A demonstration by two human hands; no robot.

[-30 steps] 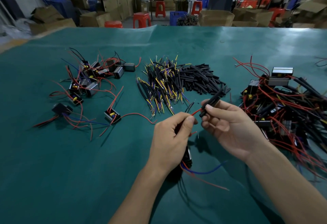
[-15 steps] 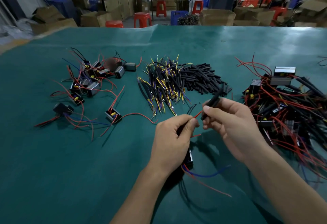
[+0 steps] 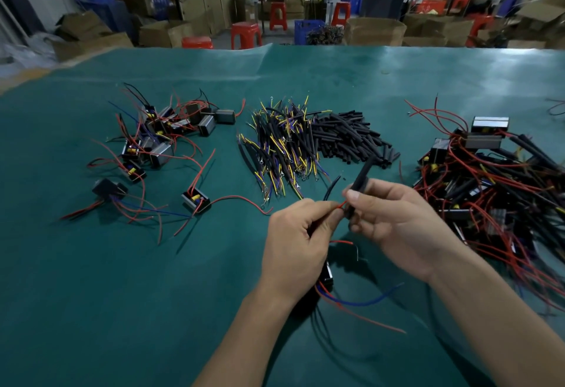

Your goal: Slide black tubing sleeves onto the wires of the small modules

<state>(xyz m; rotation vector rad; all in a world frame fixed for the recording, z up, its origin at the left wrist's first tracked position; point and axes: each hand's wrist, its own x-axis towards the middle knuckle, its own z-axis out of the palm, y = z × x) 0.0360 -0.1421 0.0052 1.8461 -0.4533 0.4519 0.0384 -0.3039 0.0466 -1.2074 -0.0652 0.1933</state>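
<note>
Black sleeve [image 3: 360,179], red wire [image 3: 341,205], teal table [image 3: 91,279].

Right hand [image 3: 394,224] edged sleeve [image 3: 358,184] closer over red wire [image 3: 340,205] tip; exposed red shorter

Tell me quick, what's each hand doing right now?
Left hand: pinching a red wire.
Right hand: gripping a black tubing sleeve.
</note>
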